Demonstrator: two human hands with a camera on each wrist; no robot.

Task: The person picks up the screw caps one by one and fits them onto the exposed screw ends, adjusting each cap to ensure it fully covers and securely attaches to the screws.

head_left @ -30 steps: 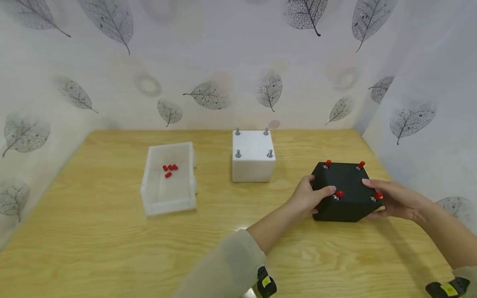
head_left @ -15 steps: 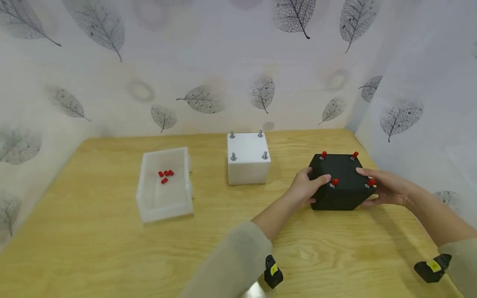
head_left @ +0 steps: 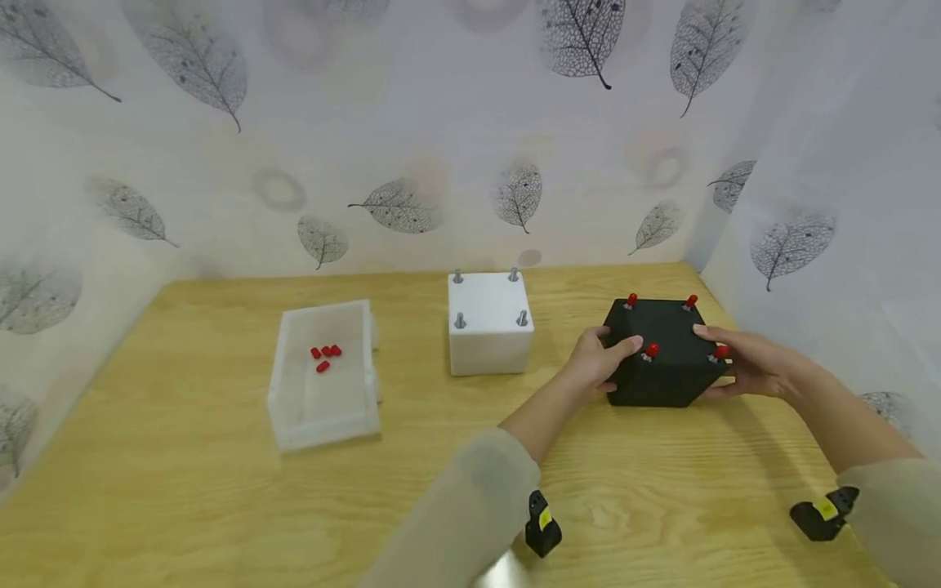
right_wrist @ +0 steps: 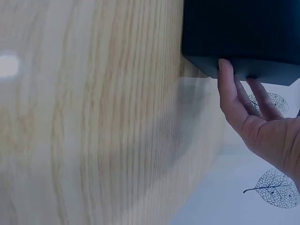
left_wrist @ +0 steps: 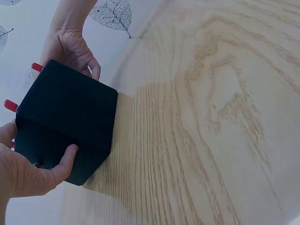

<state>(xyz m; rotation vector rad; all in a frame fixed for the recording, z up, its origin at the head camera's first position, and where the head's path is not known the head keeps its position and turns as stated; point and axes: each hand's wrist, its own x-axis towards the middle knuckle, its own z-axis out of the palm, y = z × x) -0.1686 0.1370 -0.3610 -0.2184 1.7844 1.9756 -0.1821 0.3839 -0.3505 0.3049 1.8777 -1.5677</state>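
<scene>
A black box (head_left: 665,331) is at the right of the table in the head view. Metal bolts stand at its top corners, each wearing a red cap (head_left: 652,349). My left hand (head_left: 594,359) grips its left side, thumb over the top near the front left bolt. From the other side my right hand (head_left: 757,363) holds it, thumb at the top edge and fingers lower on the side. In the left wrist view the box (left_wrist: 70,103) sits close against the tabletop between both hands. The right wrist view has the fingertips (right_wrist: 226,65) pressed to the box's side.
Left of the box stands a white block (head_left: 488,331) with bare metal bolts on top. Farther left, a white tray (head_left: 323,433) holds several loose red caps (head_left: 323,367). Leaf-patterned curtains (head_left: 397,147) border the wooden table (head_left: 220,506) at the back and sides.
The black box has moved toward the back of the table, with both hands keeping hold of it. The head view has shifted slightly. The white block and tray stay in place.
</scene>
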